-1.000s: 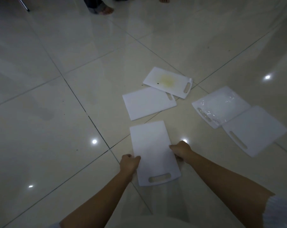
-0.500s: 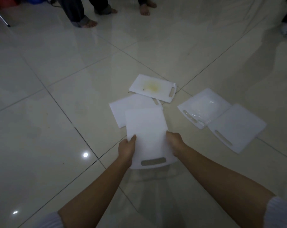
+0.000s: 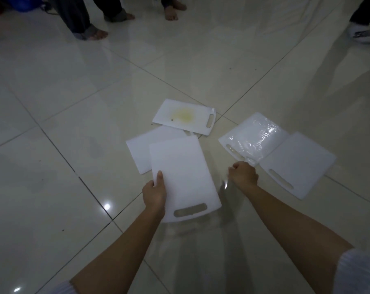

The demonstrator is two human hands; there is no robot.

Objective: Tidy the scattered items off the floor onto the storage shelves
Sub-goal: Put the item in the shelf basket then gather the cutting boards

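While the left hand (image 3: 154, 193) pinches the near board (image 3: 183, 177) by its left long edge, thumb on top, that board hangs over the plain board (image 3: 146, 149) beneath it. Right hand (image 3: 243, 176) is off to the board's right, fingers curled and holding nothing, close to the handle end of the wrapped board (image 3: 252, 137). Beyond the near board lies the stained board (image 3: 184, 116); furthest right of it, another bare board (image 3: 296, 164). No shelves in view.

Risk: a one-sided grip on a smooth slab may let it pivot or slip onto the tile floor (image 3: 73, 102). Wrapped board's film looks slick.
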